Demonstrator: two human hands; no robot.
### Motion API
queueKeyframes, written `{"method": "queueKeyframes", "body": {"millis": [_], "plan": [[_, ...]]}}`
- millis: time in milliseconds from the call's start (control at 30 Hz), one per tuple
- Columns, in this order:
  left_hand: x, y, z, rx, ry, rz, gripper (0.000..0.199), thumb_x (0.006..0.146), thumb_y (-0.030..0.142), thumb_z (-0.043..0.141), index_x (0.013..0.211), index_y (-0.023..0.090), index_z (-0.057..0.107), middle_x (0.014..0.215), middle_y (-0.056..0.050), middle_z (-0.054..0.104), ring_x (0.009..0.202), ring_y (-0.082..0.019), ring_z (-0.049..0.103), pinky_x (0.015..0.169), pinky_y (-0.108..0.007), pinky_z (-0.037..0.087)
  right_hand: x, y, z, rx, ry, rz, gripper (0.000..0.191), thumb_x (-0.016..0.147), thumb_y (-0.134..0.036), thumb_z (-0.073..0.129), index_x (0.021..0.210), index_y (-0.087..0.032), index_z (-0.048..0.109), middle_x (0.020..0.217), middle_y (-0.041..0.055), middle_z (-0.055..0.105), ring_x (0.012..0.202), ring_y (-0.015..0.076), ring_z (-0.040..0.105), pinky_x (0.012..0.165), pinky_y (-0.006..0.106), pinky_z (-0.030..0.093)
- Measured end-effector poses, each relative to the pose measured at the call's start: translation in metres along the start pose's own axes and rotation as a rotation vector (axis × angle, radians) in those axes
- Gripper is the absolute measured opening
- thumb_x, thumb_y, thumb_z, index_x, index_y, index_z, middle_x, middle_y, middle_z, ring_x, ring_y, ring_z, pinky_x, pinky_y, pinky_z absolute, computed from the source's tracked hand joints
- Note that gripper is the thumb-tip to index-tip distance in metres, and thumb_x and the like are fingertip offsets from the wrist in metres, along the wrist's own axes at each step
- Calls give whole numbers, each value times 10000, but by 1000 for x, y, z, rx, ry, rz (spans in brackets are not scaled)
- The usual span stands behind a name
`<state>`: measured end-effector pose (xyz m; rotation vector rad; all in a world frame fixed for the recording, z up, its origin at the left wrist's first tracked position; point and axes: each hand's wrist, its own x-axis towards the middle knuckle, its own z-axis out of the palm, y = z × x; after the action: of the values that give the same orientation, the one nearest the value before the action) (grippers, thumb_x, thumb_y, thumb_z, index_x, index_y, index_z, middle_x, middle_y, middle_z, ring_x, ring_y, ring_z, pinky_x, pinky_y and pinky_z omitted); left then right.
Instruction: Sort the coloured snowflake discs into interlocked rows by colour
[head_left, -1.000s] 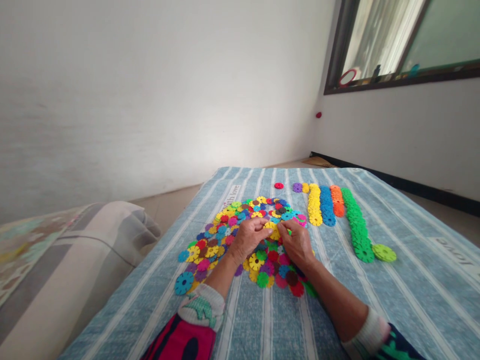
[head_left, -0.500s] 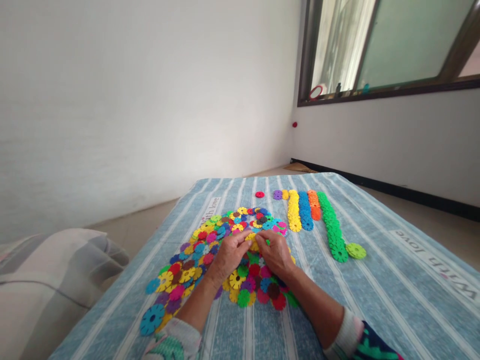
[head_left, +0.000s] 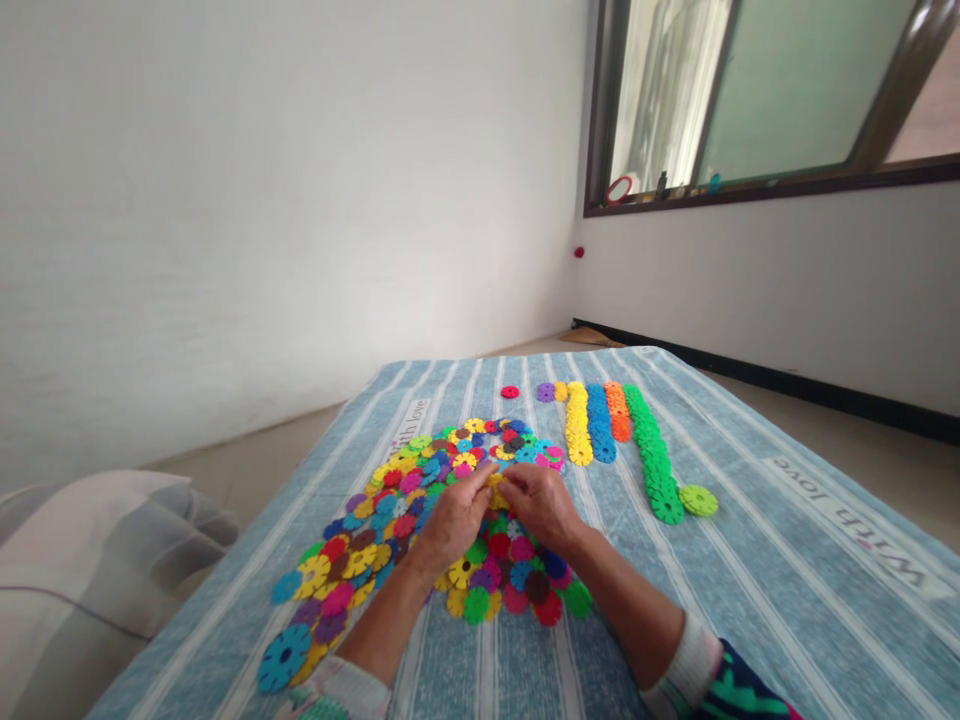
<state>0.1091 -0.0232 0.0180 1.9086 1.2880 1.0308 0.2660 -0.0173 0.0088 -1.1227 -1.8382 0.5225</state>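
Observation:
My left hand [head_left: 454,518] and my right hand [head_left: 546,508] meet over a loose pile of notched plastic discs [head_left: 401,500] in many colours. Between the fingertips of both hands is a yellow notched disc [head_left: 496,492], pinched from either side. Whether it is a single disc or several pressed together, I cannot tell, since the fingers cover part of it. Right of the pile, overlapping discs lie in rows: yellow [head_left: 577,425], blue [head_left: 600,425], orange [head_left: 617,410] and a longer green one [head_left: 651,455].
A lime-green disc stack [head_left: 698,499] touches the near end of the green row. At the far side lie a red disc [head_left: 510,392], a purple disc [head_left: 546,392] and an orange-yellow one [head_left: 561,392]. A striped blue cloth [head_left: 750,600] covers the table. Draped fabric [head_left: 97,570] stands at left.
My head view has turned slightly, so everything sits a little further left. Both hands still pinch the yellow disc, and their fingers have shifted slightly around it.

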Motion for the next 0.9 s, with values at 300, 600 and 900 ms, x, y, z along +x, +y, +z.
{"method": "queueKeyframes", "body": {"millis": [300,600,900], "plan": [[1,-3,3,15,-9,52,380,808,257,493,1152,223,652,1003,-28,731,741,-202,705,729,-322,575,2,-5,-7,-9,-59,-42,197,764,-145,504,801,-222,681,701,-34,628,665,122,547,593,192,363],[5,-22,8,-51,130,6,387,731,296,568,1085,179,673,964,-67,745,861,-224,705,826,-347,558,15,43,-53,-239,114,141,203,771,-205,486,734,-193,685,577,-17,581,566,131,513,538,216,320],[1,-5,5,-21,153,-41,318,726,288,571,991,166,698,969,-74,748,954,-254,688,779,-320,574,11,90,-76,-476,178,275,215,758,-220,554,870,-224,737,736,43,702,692,188,612,587,253,360]]}}
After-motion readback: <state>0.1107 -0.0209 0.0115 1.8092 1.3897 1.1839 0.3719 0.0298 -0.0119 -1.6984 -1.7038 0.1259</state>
